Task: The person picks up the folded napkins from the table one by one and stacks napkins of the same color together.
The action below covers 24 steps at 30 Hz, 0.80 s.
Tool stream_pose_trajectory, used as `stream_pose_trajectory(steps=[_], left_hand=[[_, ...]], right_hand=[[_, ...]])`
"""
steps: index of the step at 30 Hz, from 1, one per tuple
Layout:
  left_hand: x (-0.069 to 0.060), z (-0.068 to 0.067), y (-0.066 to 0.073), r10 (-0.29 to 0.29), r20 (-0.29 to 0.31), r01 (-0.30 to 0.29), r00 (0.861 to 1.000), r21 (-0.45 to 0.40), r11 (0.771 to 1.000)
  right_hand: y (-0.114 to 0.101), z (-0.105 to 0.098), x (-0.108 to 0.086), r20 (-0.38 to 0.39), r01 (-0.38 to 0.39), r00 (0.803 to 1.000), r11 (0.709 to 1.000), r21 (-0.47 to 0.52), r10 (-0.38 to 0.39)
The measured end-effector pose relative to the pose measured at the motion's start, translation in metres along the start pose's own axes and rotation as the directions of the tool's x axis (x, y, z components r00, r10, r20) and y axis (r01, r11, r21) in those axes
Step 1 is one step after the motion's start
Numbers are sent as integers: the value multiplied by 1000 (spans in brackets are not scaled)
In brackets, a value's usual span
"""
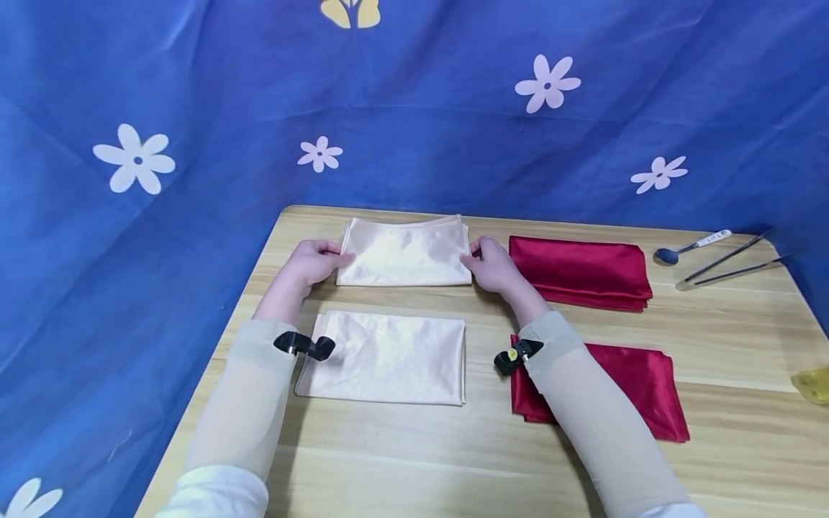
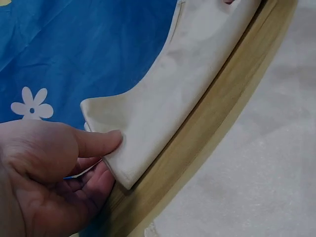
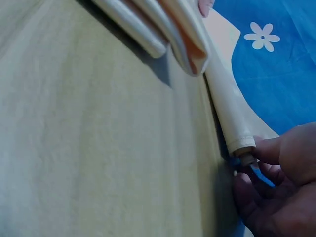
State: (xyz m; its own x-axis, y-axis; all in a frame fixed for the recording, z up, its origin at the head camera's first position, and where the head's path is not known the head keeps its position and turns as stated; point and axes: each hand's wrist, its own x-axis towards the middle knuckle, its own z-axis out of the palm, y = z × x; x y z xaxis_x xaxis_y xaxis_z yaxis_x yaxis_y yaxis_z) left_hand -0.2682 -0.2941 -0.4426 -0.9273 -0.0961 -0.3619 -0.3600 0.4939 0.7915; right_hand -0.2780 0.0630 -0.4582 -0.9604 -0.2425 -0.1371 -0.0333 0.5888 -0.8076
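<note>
At the back of the table lies a folded cream satin cloth (image 1: 404, 253), with a person's hand at each short side. My left hand (image 1: 312, 263) pinches its left edge, thumb on top and fingers beneath, as the left wrist view shows on the cloth (image 2: 153, 123). On the opposite edge, my right hand (image 1: 491, 266) pinches the cloth between thumb and fingers; the right wrist view shows the folded layers (image 3: 229, 108) at the thumb. A second folded cream cloth (image 1: 395, 357) lies flat nearer the body, below the first and apart from it.
Two folded dark red satin cloths lie to the right, one farther back (image 1: 583, 267) and one nearer (image 1: 637, 381), partly under the right forearm. Beyond them are a spoon (image 1: 667, 256) and tongs (image 1: 732, 267). Something yellowish and clear (image 1: 812, 385) sits at the right edge. A blue curtain (image 1: 414, 165) hangs behind.
</note>
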Motion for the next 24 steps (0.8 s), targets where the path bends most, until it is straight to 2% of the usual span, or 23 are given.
stream_pose_trajectory(steps=[6, 8, 11, 14, 17, 20, 24], left_hand=[[-1, 2, -1, 10, 2, -10, 1000, -26, 1000], [-2, 3, -2, 10, -5, -10, 1000, -40, 999], [-4, 5, -2, 7, -6, -7, 1000, -71, 997], [-4, 5, -1, 7, -19, -8, 1000, -83, 997], [-4, 4, -1, 2, -34, -3, 999, -50, 999], [-2, 3, 0, -12, -40, 11, 999, -38, 999], [-1, 4, 3, -8, -29, 6, 1000, -62, 998]], right_hand=[[-1, -5, -1, 0, 51, 999, 987, 151, -52], [-1, -5, -1, 8, 34, 999, 979, 202, -36], [0, -6, 1, 22, -33, 999, 961, 273, 28], [2, -8, 3, 43, -103, 995, 927, 360, 94], [4, -10, 5, 84, -160, 987, 885, 438, 137], [6, -12, 5, 122, -194, 981, 847, 494, 154], [11, -13, 5, 130, -202, 979, 820, 535, 157]])
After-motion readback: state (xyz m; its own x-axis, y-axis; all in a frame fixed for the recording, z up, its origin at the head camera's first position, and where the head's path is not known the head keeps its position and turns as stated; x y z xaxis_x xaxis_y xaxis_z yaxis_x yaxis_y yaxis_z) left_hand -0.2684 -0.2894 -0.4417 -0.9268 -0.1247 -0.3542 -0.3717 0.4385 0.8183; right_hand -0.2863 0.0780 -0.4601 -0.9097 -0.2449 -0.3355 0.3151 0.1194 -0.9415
